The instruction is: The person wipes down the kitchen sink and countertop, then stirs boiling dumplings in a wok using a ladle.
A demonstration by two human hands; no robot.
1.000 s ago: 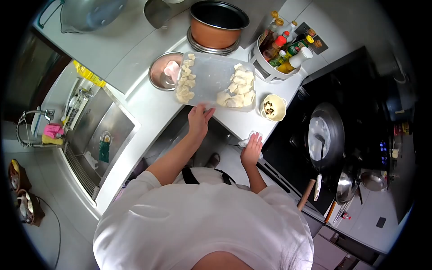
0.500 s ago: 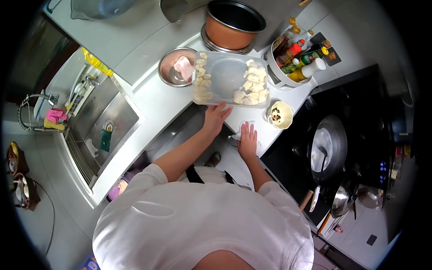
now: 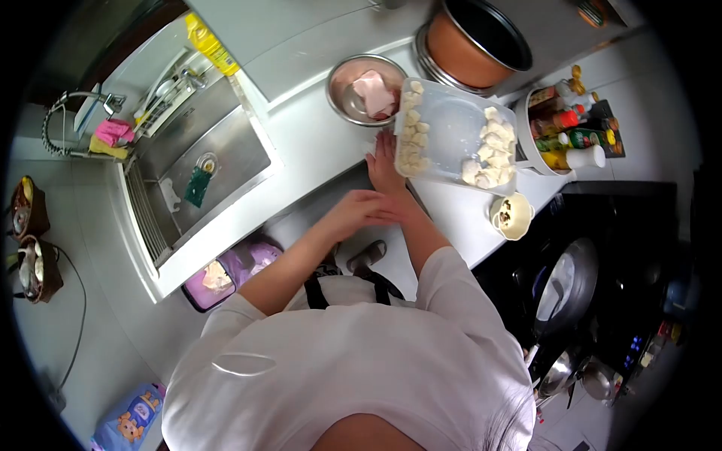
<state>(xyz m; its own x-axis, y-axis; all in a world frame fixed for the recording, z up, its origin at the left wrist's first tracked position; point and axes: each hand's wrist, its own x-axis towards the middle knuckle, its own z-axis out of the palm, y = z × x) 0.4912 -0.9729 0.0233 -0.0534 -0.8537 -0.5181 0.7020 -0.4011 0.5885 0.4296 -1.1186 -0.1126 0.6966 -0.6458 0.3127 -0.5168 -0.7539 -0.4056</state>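
Note:
My right hand [image 3: 385,161] reaches to the counter's edge, fingers stretched out, between a steel bowl [image 3: 340,113] and a clear plastic tray [image 3: 453,129]. Whether a cloth lies under its palm cannot be made out. My left hand [image 3: 362,210] hovers by my right forearm, its fingers extended and holding nothing; the fingertips overlap the right wrist in view. Small pale dumpling-like pieces [image 3: 414,128] line the tray's left side, and larger ones [image 3: 492,154] its right. A pink slab of raw meat [image 3: 374,93] lies in the bowl.
A small cream bowl [image 3: 519,225] stands on the counter [image 3: 304,143] near the black stove [image 3: 632,225], which holds a wok [image 3: 583,289]. Behind the tray are an orange-brown pot [image 3: 474,52] and a rack of bottles [image 3: 532,150]. The sink [image 3: 248,161] lies left.
My right hand has left the white cloth area right of the tray and reached to its left side. My left hand has drawn back from the tray's front edge. The view has swung left.

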